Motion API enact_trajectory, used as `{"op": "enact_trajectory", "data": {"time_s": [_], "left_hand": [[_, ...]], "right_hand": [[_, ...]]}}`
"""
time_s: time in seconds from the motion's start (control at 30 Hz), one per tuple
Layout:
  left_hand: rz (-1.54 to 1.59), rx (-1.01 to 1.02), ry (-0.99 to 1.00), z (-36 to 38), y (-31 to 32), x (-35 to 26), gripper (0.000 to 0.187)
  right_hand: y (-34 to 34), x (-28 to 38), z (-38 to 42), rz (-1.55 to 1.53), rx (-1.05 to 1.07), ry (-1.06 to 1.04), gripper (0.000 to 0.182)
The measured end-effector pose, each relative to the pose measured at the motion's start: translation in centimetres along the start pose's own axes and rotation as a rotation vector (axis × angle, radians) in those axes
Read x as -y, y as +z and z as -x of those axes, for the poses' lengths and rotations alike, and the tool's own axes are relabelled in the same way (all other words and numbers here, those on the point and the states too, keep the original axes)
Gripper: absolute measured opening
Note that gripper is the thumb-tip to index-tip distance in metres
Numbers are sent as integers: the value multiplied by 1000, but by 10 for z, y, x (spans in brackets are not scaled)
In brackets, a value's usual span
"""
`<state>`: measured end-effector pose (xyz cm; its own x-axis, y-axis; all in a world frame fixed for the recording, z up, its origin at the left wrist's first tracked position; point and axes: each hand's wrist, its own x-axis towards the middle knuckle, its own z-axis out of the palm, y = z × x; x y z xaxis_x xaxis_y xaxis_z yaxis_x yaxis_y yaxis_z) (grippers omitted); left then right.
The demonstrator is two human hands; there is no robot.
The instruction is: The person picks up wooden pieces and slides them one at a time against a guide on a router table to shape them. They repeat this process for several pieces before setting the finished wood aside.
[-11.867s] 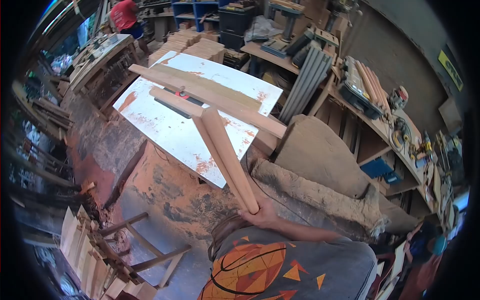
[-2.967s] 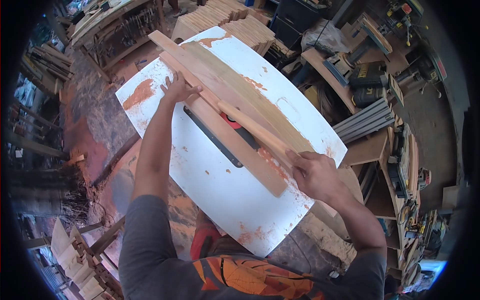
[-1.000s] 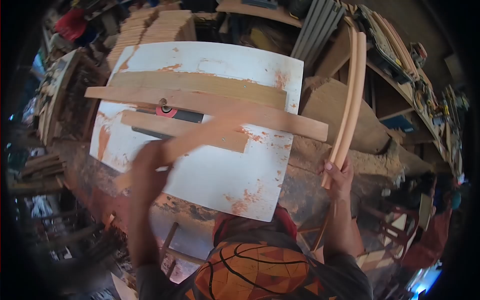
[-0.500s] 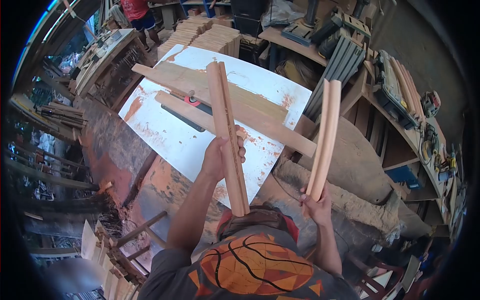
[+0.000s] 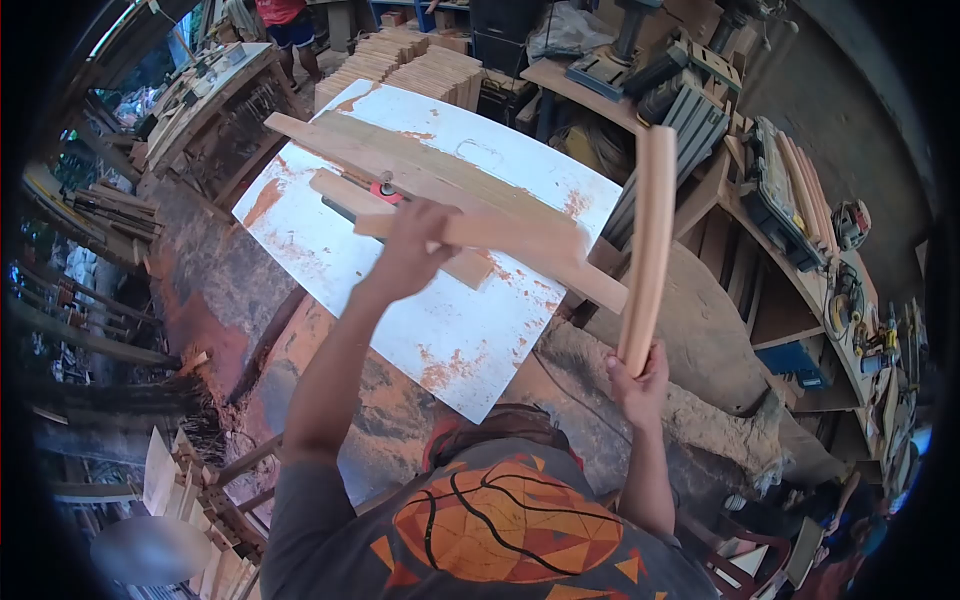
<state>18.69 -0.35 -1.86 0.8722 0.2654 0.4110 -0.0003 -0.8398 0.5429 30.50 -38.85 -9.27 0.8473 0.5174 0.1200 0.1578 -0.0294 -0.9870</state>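
Observation:
My left hand is closed around a wooden strip, held crosswise above the white tabletop and smeared by motion at its right end. Upright in my right hand stands a curved wooden moulding, gripped at its lower end, to the right of the tabletop. Just beyond my left hand sits a router bit with a red part at its base. A long board lies across the tabletop behind it, and a shorter wooden piece lies partly under the held strip.
Several stacked wooden pieces stand behind the tabletop. At the right are shelves with tools and a black case. A workbench is at the far left, near a person in a red shirt. Sawdust covers the floor.
My left hand has moved up and forward over the tabletop, and its wooden strip has turned from upright to crosswise. The moulding in my right hand has shifted slightly upward.

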Motion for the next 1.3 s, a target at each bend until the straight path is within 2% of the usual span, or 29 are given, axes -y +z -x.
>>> {"op": "enact_trajectory", "data": {"time_s": [0.03,0.07,0.1,0.13,0.17,0.2,0.3,0.43,0.5,0.53,0.6,0.63,0.7,0.73,0.8,0.9,0.97,1.1,1.3], "left_hand": [[-4,-8,-1,4,12,12,45],[-108,112,43,6,25,10,42],[-210,234,81,7,38,10,40],[-211,227,66,8,53,16,40],[-224,253,127,8,68,22,47],[-238,278,188,7,82,29,54],[-258,271,90,-7,115,50,54],[-290,315,108,-17,135,78,57],[-46,389,-73,-21,127,68,60],[-33,393,-57,-20,133,69,60],[41,234,15,-7,146,69,68],[46,225,15,3,151,65,68],[17,-111,-275,23,155,57,84],[10,-108,-276,29,156,58,84],[-246,-32,-429,37,161,53,104],[-207,-2,-545,27,162,48,113],[-206,10,-578,24,168,47,119],[-172,81,-623,24,167,48,133],[-186,96,-636,20,166,47,141]], "right_hand": [[-6,2,1,-73,-39,78,41],[-8,6,2,-143,-74,158,42],[-7,15,2,-140,-60,157,42],[-6,26,2,-199,-131,161,44],[-6,32,2,-257,-202,165,47],[-15,20,3,-259,-182,161,56],[-2,19,1,-243,-235,200,58],[17,-6,-26,-191,-139,233,56],[33,-18,-41,-190,-141,242,51],[41,-18,-48,-180,-160,240,51],[53,-19,-59,-4,-130,297,45],[53,-25,-60,4,-128,292,45],[57,-43,-63,26,-127,132,38],[58,-49,-63,60,-146,142,34],[61,-67,-61,100,-126,95,33],[61,-82,-66,219,-80,41,32],[63,-81,-69,286,-49,39,33],[63,-73,-72,205,-25,92,33],[59,-68,-70,285,59,62,31]]}}
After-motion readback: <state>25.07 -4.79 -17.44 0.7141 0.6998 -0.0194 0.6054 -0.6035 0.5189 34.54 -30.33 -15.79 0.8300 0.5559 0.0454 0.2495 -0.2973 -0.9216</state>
